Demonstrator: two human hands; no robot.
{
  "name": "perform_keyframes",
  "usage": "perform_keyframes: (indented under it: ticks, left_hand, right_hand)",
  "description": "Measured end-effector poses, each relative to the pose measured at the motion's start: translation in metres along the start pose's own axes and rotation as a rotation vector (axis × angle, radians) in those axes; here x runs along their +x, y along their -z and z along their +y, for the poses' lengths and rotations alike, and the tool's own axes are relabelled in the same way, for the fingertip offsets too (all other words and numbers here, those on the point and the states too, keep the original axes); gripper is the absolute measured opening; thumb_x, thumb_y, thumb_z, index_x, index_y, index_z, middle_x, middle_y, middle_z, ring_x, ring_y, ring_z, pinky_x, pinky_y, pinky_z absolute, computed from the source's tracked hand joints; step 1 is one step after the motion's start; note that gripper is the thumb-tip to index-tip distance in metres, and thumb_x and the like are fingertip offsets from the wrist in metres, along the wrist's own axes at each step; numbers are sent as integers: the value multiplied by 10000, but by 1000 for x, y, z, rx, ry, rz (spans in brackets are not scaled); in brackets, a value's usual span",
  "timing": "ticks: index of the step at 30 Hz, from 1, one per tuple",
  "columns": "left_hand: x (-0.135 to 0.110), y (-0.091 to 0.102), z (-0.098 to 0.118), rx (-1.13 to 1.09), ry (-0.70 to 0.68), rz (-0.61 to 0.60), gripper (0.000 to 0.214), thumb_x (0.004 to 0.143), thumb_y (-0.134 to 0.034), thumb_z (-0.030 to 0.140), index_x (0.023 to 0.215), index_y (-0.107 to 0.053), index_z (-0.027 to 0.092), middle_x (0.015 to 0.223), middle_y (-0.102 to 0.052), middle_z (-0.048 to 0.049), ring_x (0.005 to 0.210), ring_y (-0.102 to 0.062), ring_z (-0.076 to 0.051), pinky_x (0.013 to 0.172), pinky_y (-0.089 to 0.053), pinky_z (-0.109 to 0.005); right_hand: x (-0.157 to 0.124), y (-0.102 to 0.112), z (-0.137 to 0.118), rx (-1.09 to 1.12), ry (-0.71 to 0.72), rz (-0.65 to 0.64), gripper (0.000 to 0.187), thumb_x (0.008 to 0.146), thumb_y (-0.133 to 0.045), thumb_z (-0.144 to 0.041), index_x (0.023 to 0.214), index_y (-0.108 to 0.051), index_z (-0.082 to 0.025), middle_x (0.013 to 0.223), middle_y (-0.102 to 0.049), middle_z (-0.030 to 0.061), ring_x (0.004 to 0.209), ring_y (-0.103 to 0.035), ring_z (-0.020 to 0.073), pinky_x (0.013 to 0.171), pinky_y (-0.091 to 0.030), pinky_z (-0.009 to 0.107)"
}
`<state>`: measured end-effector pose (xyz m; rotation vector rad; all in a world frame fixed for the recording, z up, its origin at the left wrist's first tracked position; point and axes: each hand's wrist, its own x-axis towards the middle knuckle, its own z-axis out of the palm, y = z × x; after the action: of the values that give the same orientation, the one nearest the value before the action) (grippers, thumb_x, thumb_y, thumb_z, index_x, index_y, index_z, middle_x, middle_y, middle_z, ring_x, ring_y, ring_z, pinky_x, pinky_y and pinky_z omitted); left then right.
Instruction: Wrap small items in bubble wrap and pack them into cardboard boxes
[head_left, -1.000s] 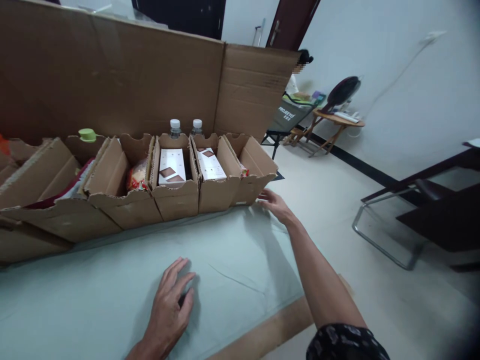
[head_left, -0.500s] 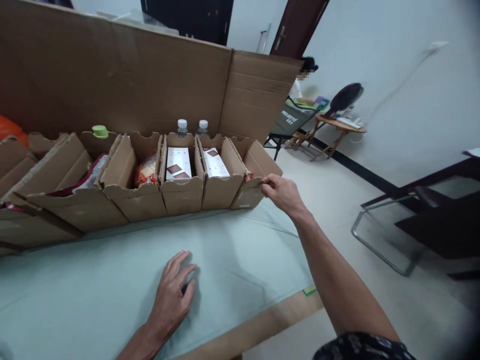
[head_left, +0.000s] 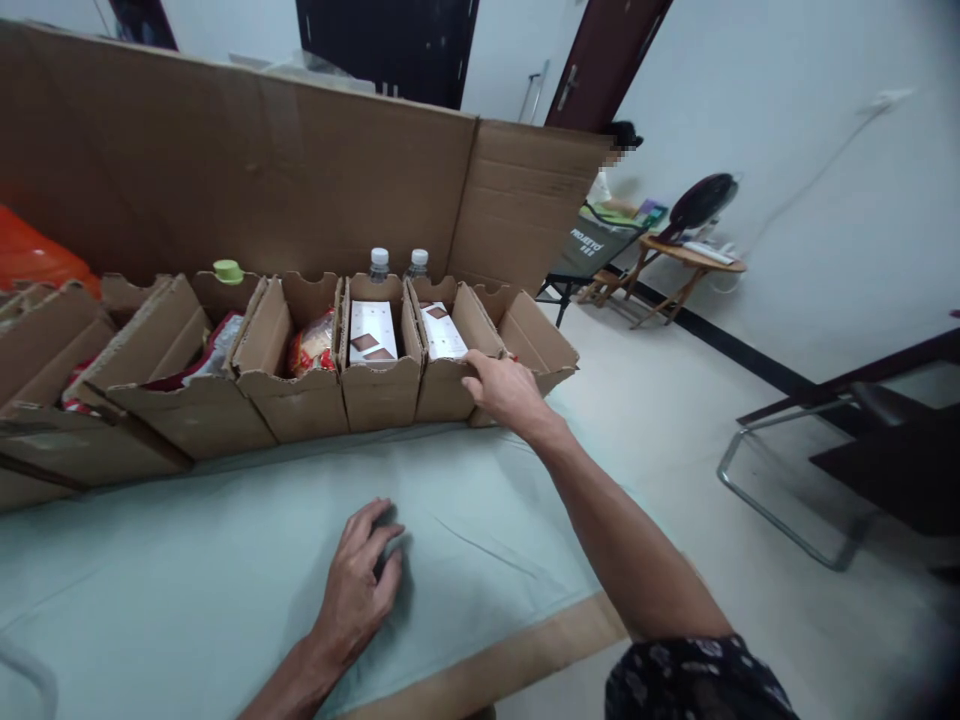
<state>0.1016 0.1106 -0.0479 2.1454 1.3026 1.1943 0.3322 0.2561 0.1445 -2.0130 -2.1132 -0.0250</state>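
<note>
A row of open cardboard boxes (head_left: 382, 392) stands along the far side of the table. My right hand (head_left: 508, 392) is at the second box from the right, fingers over its front rim and thumb against the outside. Inside that box is a white carton (head_left: 443, 331) with brown squares printed on it; a similar carton (head_left: 373, 333) sits in the box to its left. The rightmost box (head_left: 536, 330) is partly hidden behind my right hand. My left hand (head_left: 361, 565) rests on the pale green cloth (head_left: 225, 540), fingers apart and holding nothing.
Behind the boxes rises a tall cardboard panel (head_left: 360, 180). Two white-capped bottles (head_left: 379, 263) and a green cap (head_left: 228, 271) show over the box edges. Other boxes hold a red food packet (head_left: 313, 343) and a grey-and-maroon packet (head_left: 217, 350). A person sits beyond, near a folding table (head_left: 694, 252).
My right hand has moved left from the rightmost box's front rim to the rim of the box beside it. My left hand stays on the cloth. The view has shifted slightly.
</note>
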Motion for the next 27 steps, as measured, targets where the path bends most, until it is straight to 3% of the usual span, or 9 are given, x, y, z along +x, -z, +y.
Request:
perform_keyframes:
  ticks: [4, 8, 11, 14, 17, 19, 22, 24, 27]
  left_hand:
    - [6, 8, -2, -51, 120, 40, 275, 880, -545, 142, 1082, -725, 193, 1290, -681, -147, 1172, -665, -284, 866, -631, -438]
    - [12, 21, -3, -141, 272, 76, 291, 899, -565, 220, 1147, -709, 169, 1341, -648, -165, 1202, -647, -296, 588, -592, -288]
    - [13, 30, 1, -195, 337, 71, 304, 893, -587, 273, 1155, -703, 172, 1370, -627, -163, 1220, -638, -302, 528, -550, -246]
    - [11, 36, 12, -237, 330, 87, 390, 881, -595, 274, 1255, -662, 186, 1393, -617, -156, 1293, -599, -314, 712, -618, -324]
    - [8, 35, 28, -317, 249, 23, 597, 846, -599, 227, 1440, -537, 225, 1488, -559, -134, 1383, -531, -317, 1068, -522, -491]
    - [6, 28, 40, -398, 216, -77, 740, 807, -595, 195, 1528, -436, 246, 1560, -496, -123, 1429, -483, -324, 1165, -423, -537]
    - [3, 13, 53, -506, 243, -153, 806, 774, -595, 207, 1554, -392, 222, 1568, -486, -140, 1436, -473, -344, 1180, -398, -546]
    - [-3, 7, 55, -522, 322, -97, 751, 790, -614, 274, 1514, -436, 189, 1525, -522, -170, 1413, -494, -361, 1163, -416, -548]
    - [-9, 15, 45, -470, 464, 73, 691, 816, -636, 353, 1466, -469, 189, 1474, -555, -178, 1366, -531, -356, 1159, -410, -546]
  right_hand:
    - [-22, -7, -3, -9, -2, 16, 216, 927, -564, -204, 1015, -755, -253, 924, -806, 61, 856, -734, 274, 720, -493, 334]
    - [-120, 0, 7, 131, 101, 78, 229, 962, -511, -232, 980, -734, -281, 775, -778, 5, 673, -716, 212, 632, -483, 303]
    - [-207, 13, 26, 240, 199, 146, 235, 977, -509, -257, 965, -742, -285, 746, -757, 10, 604, -689, 185, 594, -503, 297]
    - [-278, 19, 56, 317, 166, 283, 260, 955, -569, -236, 1153, -722, -306, 950, -794, 34, 791, -752, 207, 689, -576, 292]
    - [-324, 6, 80, 466, -100, 377, 690, 948, -620, -277, 1584, -355, -315, 1424, -650, 104, 1148, -716, 268, 890, -605, 365]
    - [-338, -13, 85, 541, -246, 341, 817, 943, -634, -346, 1641, -217, -266, 1545, -535, 148, 1272, -652, 305, 950, -596, 405]
    - [-330, -44, 78, 525, -317, 248, 641, 878, -685, -481, 1431, -569, -177, 1368, -681, 169, 1197, -688, 350, 912, -612, 433]
    - [-308, -57, 67, 543, -314, 222, 503, 858, -684, -522, 1213, -706, -167, 1202, -759, 160, 1115, -714, 362, 893, -613, 459]
    - [-260, -64, 43, 667, -229, 145, 381, 875, -659, -493, 1067, -749, -177, 1084, -786, 141, 1038, -724, 348, 896, -603, 468]
